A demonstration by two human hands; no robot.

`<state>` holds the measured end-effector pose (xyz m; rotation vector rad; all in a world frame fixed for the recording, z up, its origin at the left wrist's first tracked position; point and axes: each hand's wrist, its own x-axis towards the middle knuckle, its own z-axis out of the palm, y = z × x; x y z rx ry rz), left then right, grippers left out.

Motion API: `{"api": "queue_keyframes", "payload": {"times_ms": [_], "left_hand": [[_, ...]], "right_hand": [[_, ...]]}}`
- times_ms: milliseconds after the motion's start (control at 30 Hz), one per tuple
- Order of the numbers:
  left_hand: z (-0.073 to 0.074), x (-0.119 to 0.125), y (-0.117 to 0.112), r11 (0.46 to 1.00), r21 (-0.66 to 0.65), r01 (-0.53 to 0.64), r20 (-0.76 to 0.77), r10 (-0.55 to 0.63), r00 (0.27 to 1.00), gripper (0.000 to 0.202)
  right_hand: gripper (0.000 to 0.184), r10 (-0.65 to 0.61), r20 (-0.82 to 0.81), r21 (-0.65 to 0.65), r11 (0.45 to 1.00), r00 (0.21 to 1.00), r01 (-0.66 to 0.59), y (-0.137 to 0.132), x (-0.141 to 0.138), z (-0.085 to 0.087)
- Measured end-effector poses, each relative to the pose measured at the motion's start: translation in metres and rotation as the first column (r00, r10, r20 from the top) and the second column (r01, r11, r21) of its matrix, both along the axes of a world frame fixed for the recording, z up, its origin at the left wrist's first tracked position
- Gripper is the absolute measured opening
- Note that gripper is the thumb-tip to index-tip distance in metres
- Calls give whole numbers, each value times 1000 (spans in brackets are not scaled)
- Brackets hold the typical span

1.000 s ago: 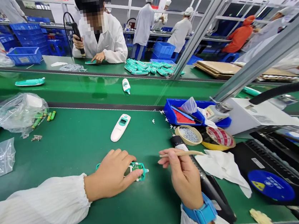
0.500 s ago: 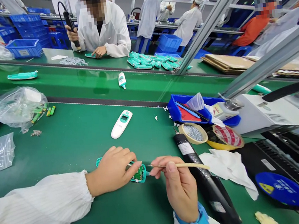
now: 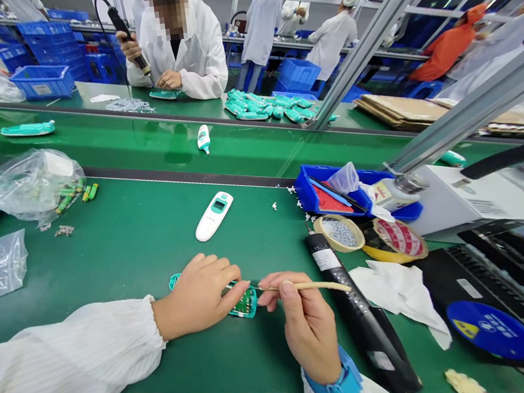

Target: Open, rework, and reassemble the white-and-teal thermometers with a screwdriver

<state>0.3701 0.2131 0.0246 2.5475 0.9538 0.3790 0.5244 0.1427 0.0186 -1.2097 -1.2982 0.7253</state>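
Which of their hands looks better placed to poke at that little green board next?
Right, probably. The right hand pinches the thin stick, its tip at the end of the green board. The left hand is curled over the board, holding it down on the table.

Electronics assembly factory, green conveyor belt [image 3: 95, 146], white-coated workers [image 3: 324, 41], blue parts bins [image 3: 43, 82], teal casings [image 3: 271, 108]

Green workbench [image 3: 130, 249], conveyor belt [image 3: 95, 146], blue crates [image 3: 43, 82] — slanting metal posts [image 3: 367, 36]
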Motion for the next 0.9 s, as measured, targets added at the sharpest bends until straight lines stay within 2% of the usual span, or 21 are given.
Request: {"api": "queue_keyframes", "payload": {"times_ms": [900], "left_hand": [[-1, 2, 1, 1000, -4, -13, 9, 13, 1000, 27]], "right_hand": [[18, -36, 217, 46, 999, 976, 26, 4, -2, 1]]}}
